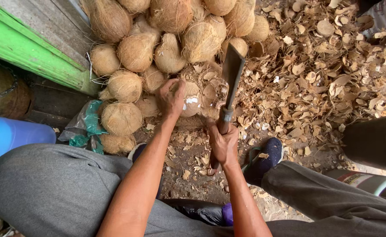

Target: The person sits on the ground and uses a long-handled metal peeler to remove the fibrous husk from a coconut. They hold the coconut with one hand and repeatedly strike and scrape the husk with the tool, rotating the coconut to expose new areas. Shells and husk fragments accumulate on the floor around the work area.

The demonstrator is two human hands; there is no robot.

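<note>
The coconut is brown and fibrous with white chipped spots; the left hand grips it with curled fingers. The right hand fingers wrap the machete handle. Coconut pile is behind, husk chips beside.

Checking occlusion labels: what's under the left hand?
The left hand lies on a husked coconut with white nicks showing. The coconut's left part is covered by the hand. The right hand holds a cleaver beside it.
</note>
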